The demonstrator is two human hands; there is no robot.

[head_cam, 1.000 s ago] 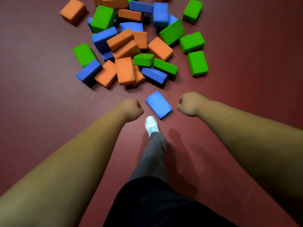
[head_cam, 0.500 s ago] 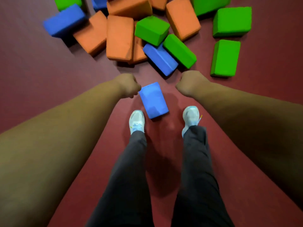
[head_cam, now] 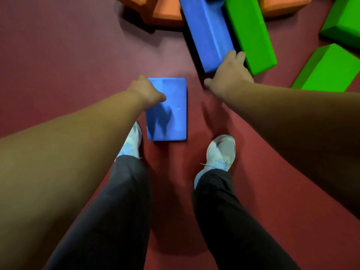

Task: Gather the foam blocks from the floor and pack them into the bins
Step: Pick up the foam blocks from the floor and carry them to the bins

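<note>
The person is standing w/ both arms reaching down over the dark red floor [head_cam: 68, 65]. A flat blue block [head_cam: 171, 114] is lying on the floor just ahead of the feet, between the two arms, apart from the pile.

The left hand [head_cam: 148, 92] is sitting over that block's far-left corner, back of the hand facing up, thumb sticking out over the top face. Its fingers are hidden under the hand, so can't tell if it's gripping or only hovering; a finger-shaped shadow is falling on the block.

The right hand [head_cam: 229, 75] is spreading wide, thumb out to the side, fingers lying on the near end of a long blue block [head_cam: 206, 32], tips right at the gap beside a long green block [head_cam: 251, 36]. It's holding nothing.

Those two blocks are lying side by side, touching. Two more green blocks [head_cam: 329, 71] are lying to the right, and orange blocks [head_cam: 165, 10] are sitting behind at the far side of the floor in view.

White shoes [head_cam: 222, 151] & dark trousers [head_cam: 116, 211] are showing below, the left shoe just beside the flat blue block's near-left corner.
</note>
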